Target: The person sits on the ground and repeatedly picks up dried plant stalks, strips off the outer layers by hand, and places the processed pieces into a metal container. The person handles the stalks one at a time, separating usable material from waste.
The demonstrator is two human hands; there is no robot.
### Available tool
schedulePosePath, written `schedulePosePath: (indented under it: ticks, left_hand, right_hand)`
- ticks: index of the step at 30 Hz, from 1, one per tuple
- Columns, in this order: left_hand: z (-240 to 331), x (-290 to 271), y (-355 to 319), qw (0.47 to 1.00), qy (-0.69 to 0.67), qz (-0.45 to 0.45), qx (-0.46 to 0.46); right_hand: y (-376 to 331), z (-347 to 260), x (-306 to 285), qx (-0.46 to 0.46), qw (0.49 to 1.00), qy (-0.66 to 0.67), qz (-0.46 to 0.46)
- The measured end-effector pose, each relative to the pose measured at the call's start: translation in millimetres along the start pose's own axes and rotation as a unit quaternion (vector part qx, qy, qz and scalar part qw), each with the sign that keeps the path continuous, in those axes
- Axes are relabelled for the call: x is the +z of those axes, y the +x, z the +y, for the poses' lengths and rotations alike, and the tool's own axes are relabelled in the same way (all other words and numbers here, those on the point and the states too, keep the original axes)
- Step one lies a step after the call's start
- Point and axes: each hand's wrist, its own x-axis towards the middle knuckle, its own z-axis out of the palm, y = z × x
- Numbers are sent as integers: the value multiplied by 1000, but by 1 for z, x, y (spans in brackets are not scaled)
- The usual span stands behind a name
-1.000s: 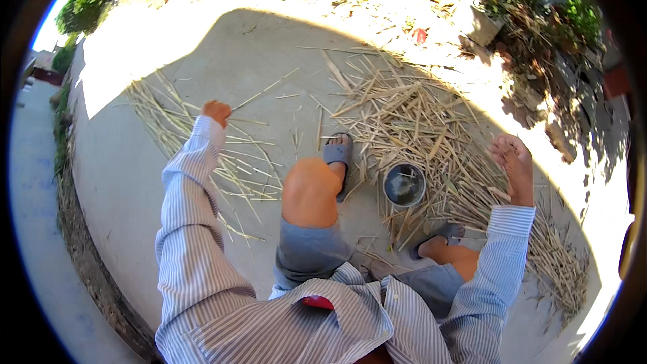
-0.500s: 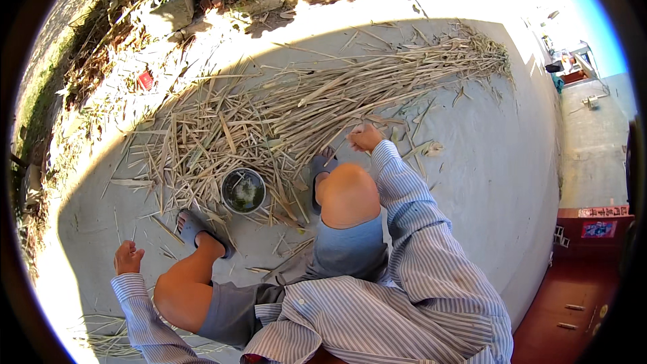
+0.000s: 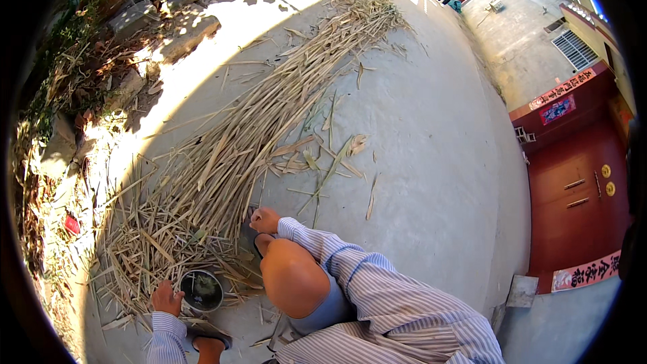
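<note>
My left hand (image 3: 167, 298) is beside a round metal bowl (image 3: 202, 290) holding dark liquid with green bits. Its thumb stands apart from the fingers, close to the bowl's rim, and no object shows in it. Down by my right foot, my right hand (image 3: 265, 220) is closed with the fingertips together at the edge of the dry stalks (image 3: 232, 141). Whether a thin stalk is pinched there is too small to tell. Short cut pieces (image 3: 151, 246) lie heaped around the bowl, while long stalks stretch away in a bundle toward the far side.
Loose dry leaves (image 3: 323, 162) are scattered on the concrete floor (image 3: 431, 148) to the right of the bundle. Rocks and leaf litter (image 3: 128, 87) border the left side. A red double door (image 3: 573, 189) stands at the right. My right knee (image 3: 294, 280) is close to the right hand.
The view has turned to the right. My left hand has moved from outside my left foot to the bowl's side. My right hand stays close by my right foot, fingers still closed.
</note>
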Motion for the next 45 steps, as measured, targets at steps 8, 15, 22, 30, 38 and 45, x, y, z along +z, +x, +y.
schedulePosePath:
  ticks: [8, 15, 22, 30, 38, 45]
  left_hand:
    - [1, 101, 9, 998, -18, -53, -21]
    - [4, 142, 11, 986, 157, -37, -26]
    - [5, 168, 19, 984, 153, -75, -50]
    - [-7, 162, 15, 984, 116, -132, -8]
    - [53, 7, 64, 985, 119, 128, 3]
    - [140, -178, 32, 907, 136, 356, 181]
  right_hand:
    - [-14, 19, 1, 101, 991, 81, 44]
    - [39, -19, -56, 45, 966, 198, 161]
    - [144, -139, -119, 25, 939, 312, 140]
    - [235, -189, -88, 15, 724, 682, 99]
    - [164, -217, -147, -136, 726, 665, 112]
    - [27, -287, -116, -165, 822, 544, -37]
